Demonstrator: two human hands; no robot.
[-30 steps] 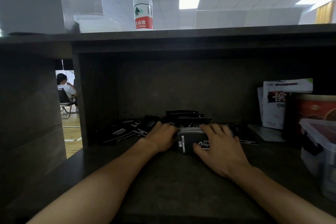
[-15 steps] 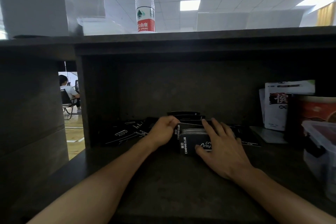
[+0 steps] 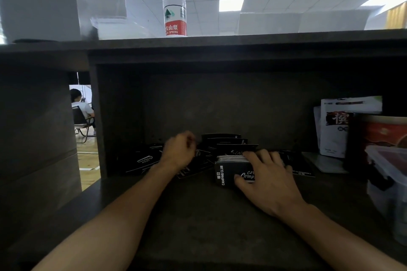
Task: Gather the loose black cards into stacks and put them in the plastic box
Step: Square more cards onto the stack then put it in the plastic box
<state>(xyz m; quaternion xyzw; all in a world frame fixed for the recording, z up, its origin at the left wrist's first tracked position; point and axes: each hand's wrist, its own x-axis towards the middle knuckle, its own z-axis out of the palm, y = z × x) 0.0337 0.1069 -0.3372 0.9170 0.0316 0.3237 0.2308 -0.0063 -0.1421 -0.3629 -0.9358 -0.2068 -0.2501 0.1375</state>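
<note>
A stack of black cards point(image 3: 226, 174) printed "CAMPING CLUB" stands on its long edge on the dark shelf. My right hand point(image 3: 268, 178) grips it, thumb on the front face and fingers over the top. My left hand point(image 3: 179, 149) hovers left of the stack above loose black cards point(image 3: 143, 160), blurred, with its fingers curled away from the camera; whether it holds a card is hidden. More loose cards lie behind the stack point(image 3: 226, 141) and to its right point(image 3: 299, 167). The clear plastic box point(image 3: 383, 154) sits at the right edge.
White pouches point(image 3: 334, 125) and a red tin point(image 3: 383, 132) stand behind the box. A water bottle point(image 3: 175, 4) stands on the upper shelf. The cubby's left wall point(image 3: 99, 127) is close to the left cards. A seated person point(image 3: 80, 108) shows through the gap.
My left hand has left the stack's side and moved left and back over the loose cards. My right hand keeps hold of the stack, which stays put.
</note>
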